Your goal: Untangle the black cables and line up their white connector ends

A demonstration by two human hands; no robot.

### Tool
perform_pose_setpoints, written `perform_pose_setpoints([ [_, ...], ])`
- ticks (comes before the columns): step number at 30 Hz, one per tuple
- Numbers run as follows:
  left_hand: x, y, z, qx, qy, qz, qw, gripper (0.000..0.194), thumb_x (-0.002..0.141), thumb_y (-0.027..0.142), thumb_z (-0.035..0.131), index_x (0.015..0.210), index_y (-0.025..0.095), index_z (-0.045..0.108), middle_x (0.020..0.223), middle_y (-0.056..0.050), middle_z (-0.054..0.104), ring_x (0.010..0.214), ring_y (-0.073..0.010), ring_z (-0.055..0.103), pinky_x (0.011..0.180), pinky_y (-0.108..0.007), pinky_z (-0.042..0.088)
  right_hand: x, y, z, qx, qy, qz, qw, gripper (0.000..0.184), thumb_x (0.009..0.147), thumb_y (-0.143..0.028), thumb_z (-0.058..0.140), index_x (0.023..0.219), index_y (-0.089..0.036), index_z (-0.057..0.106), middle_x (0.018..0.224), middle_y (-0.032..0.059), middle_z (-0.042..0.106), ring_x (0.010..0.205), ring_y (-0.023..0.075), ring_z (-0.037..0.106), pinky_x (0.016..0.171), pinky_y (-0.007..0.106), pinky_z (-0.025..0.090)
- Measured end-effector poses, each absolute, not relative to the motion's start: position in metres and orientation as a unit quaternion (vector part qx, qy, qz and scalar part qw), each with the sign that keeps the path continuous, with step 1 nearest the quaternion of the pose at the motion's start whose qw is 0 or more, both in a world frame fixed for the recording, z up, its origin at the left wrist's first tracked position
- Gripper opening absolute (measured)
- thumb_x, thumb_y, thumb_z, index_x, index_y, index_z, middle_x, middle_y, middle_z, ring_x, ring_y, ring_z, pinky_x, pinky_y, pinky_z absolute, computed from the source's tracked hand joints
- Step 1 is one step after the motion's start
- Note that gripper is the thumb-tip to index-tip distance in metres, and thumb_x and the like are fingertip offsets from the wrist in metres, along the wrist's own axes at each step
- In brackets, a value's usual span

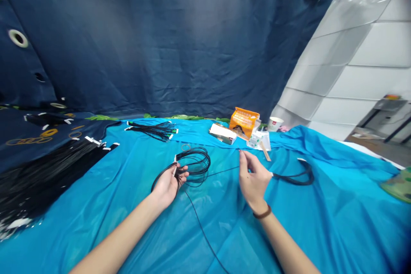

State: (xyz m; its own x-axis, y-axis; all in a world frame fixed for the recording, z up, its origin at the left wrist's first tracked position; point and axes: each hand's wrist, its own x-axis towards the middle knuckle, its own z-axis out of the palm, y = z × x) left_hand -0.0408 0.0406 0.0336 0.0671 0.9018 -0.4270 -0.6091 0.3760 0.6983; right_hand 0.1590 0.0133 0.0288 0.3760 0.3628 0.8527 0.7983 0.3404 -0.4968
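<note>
My left hand (169,183) lies palm up over the blue sheet (128,205), its fingers closed on a coil of thin black cable (195,163) that loops out past the fingertips. A single strand runs from the coil rightwards to my right hand (253,178), which pinches it between thumb and fingers at about the same height. Another length of black cable (205,233) trails from the left hand towards me. A brown band sits on my right wrist.
A second black cable coil (298,176) lies right of my right hand. A large heap of black cables (45,171) covers the left side; a smaller bundle (154,129) lies farther back. An orange packet (244,122), small boxes (222,133) and a paper cup (275,123) stand behind.
</note>
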Motion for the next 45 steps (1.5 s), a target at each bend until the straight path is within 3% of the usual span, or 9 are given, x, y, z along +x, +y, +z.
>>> perform_pose_setpoints([
  [6, -0.043, 0.04, 0.038, 0.178, 0.414, 0.545, 0.707, 0.015, 0.082, 0.01, 0.035, 0.07, 0.015, 0.043, 0.062, -0.007, 0.059, 0.04, -0.0089, 0.051, 0.034, -0.017, 0.037, 0.159, 0.017, 0.024, -0.583, -0.489, -0.072, 0.645, 0.032, 0.082, -0.04, 0.048, 0.082, -0.012, 0.063, 0.068, 0.0052, 0.063, 0.054, 0.0125, 0.053, 0.053, 0.022, 0.041],
  [16, -0.046, 0.048, 0.028, 0.142, 0.38, 0.614, 0.677, 0.019, 0.084, 0.012, 0.035, 0.067, 0.015, 0.042, 0.064, -0.007, 0.059, 0.056, -0.0136, 0.061, 0.056, -0.026, 0.051, 0.158, 0.022, 0.017, -0.572, -0.492, -0.013, 0.657, 0.033, 0.08, -0.043, 0.049, 0.09, -0.014, 0.062, 0.061, 0.0025, 0.059, 0.049, 0.0127, 0.051, 0.048, 0.023, 0.04],
  [28, -0.047, 0.048, 0.031, 0.162, 0.322, 0.635, 0.683, 0.017, 0.083, 0.013, 0.035, 0.068, 0.015, 0.044, 0.071, -0.01, 0.062, 0.072, -0.0212, 0.066, 0.071, -0.039, 0.052, 0.142, 0.02, 0.016, -0.471, -0.475, 0.233, 0.706, 0.036, 0.076, -0.046, 0.055, 0.092, -0.014, 0.054, 0.051, -0.0038, 0.052, 0.039, 0.0113, 0.05, 0.038, 0.023, 0.04],
  [35, -0.043, 0.041, 0.038, 0.188, 0.31, 0.58, 0.73, 0.016, 0.083, 0.012, 0.037, 0.071, 0.014, 0.047, 0.07, -0.009, 0.064, 0.068, -0.0184, 0.066, 0.067, -0.032, 0.053, 0.137, 0.022, 0.006, -0.478, -0.53, 0.214, 0.667, 0.035, 0.08, -0.045, 0.05, 0.095, -0.014, 0.053, 0.051, -0.0039, 0.051, 0.039, 0.0117, 0.051, 0.041, 0.024, 0.042],
  [45, -0.046, 0.048, 0.029, 0.141, 0.324, 0.592, 0.724, 0.016, 0.083, 0.011, 0.036, 0.069, 0.014, 0.044, 0.068, -0.008, 0.062, 0.074, -0.0189, 0.066, 0.062, -0.022, 0.052, 0.14, 0.02, 0.005, -0.498, -0.583, 0.108, 0.633, 0.024, 0.085, -0.036, 0.043, 0.093, -0.016, 0.055, 0.057, -0.0021, 0.055, 0.047, 0.0112, 0.053, 0.047, 0.023, 0.043],
])
